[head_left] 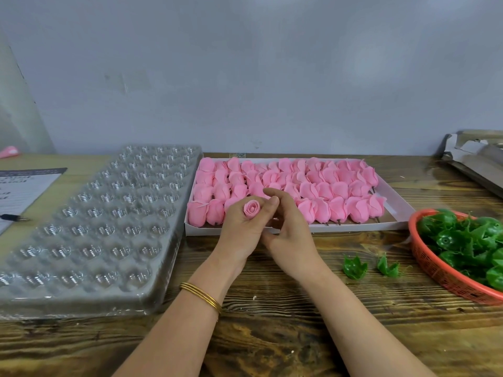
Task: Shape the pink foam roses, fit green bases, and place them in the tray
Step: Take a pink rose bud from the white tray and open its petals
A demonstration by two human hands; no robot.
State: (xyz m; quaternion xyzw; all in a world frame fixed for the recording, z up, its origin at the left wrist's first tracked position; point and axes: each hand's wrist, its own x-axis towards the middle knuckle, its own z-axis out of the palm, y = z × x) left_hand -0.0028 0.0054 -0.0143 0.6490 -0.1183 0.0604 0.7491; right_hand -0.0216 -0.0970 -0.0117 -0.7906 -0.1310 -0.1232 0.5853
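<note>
My left hand (241,227) grips a pink foam rose (251,208) in its curled fingers, bloom facing up. My right hand (288,224) is right beside it, fingers bent, fingertips touching the rose's right side. Behind both hands lies a white box (392,197) packed with rows of pink foam roses (326,186). A clear plastic tray (92,229) with several round wells stretches along the left. Two loose green bases (355,267) lie on the wood at right, near a red basket (435,268) full of green bases (468,240).
A paper sheet (24,189) and a pen (15,217) lie at the far left. Folded cardboard (473,156) sits at the back right. The wooden table (272,336) runs to a grey wall behind.
</note>
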